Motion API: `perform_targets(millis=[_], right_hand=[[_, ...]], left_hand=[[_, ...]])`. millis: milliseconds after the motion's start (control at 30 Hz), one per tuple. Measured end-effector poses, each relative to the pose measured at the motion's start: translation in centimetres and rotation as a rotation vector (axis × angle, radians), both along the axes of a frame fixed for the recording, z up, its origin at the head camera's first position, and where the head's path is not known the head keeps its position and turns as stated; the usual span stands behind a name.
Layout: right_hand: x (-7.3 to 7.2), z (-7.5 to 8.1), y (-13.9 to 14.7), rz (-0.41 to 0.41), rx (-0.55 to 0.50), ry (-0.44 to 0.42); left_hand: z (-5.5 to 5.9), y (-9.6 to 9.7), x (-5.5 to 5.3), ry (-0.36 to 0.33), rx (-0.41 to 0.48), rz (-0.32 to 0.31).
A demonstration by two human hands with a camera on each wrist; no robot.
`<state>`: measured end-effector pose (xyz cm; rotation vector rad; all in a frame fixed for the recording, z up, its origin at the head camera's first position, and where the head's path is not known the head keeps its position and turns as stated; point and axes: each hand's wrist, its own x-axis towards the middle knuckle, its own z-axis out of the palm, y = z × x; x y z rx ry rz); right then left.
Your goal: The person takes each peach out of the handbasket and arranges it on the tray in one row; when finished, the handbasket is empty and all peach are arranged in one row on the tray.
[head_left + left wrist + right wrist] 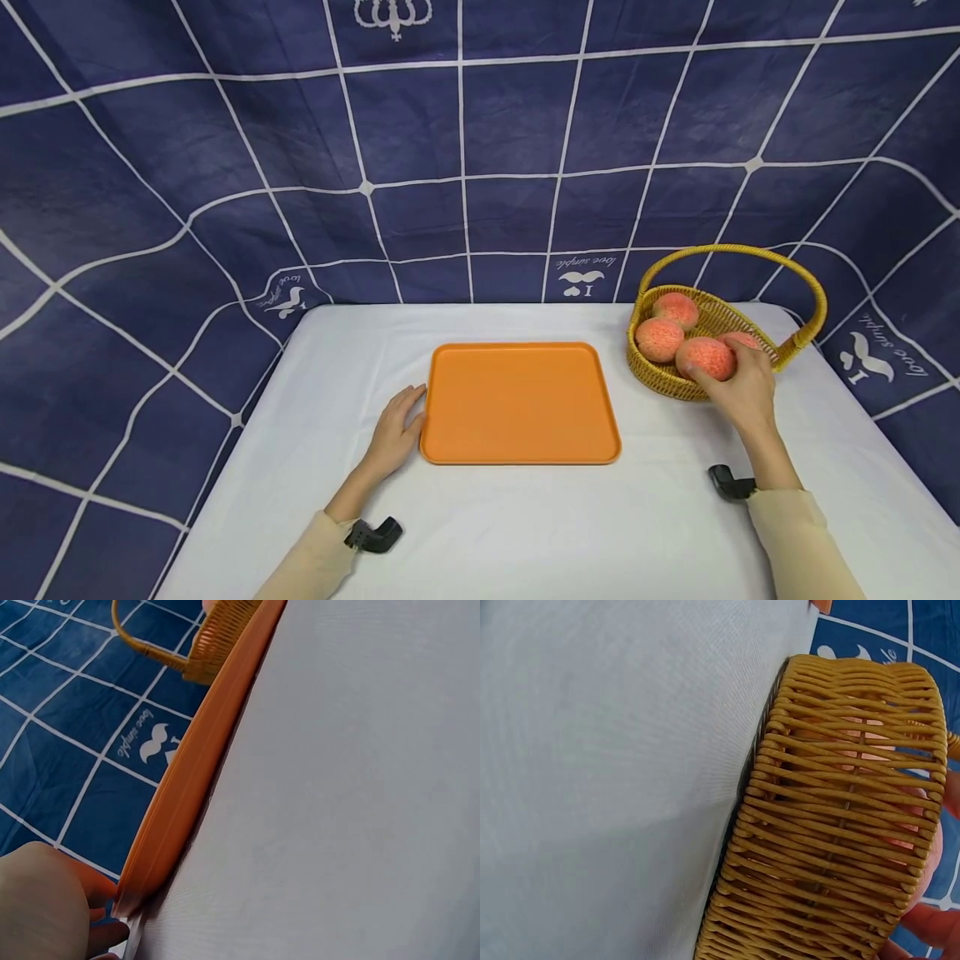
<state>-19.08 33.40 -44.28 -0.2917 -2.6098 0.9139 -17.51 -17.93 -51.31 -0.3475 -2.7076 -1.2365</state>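
A yellow wicker basket with a tall looped handle holds several pinkish-red peaches, among them one at the back and one at the left. My right hand reaches over the basket's front rim, thumb and fingers round the front peach. Another peach is partly hidden behind those fingers. In the right wrist view the woven basket side covers most of the held peach. My left hand lies at the left edge of an orange tray, its fingers loosely extended against the rim.
A white cloth covers the table. Behind and at both sides hangs a dark blue curtain with white grid lines. The basket stands near the table's back right corner, to the right of the tray. Each wrist wears a black camera mount.
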Motion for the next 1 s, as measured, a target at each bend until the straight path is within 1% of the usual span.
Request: perform_targets(millis=[167,267,667,1000], right_hand=[[-0.33,-0.09,-0.2,-0.008,0.028,-0.011],[-0.42,-0.11,-0.32,-0.014,0.029,-0.011],[-0.56,-0.3,-0.53,-0.075,-0.007,0.016],[-0.5,-0.28,-0.84,-0.108,-0.064,0.087]], left_hand=[[-0.06,0.11,0.1,0.019,-0.034,-0.007],[-0.07,0.13,0.15,0.022,-0.047,-0.007],[-0.1,0.32,0.22,0.031,-0.068,-0.012],[-0.02,0.28,0.44,0.024,-0.071,-0.012]])
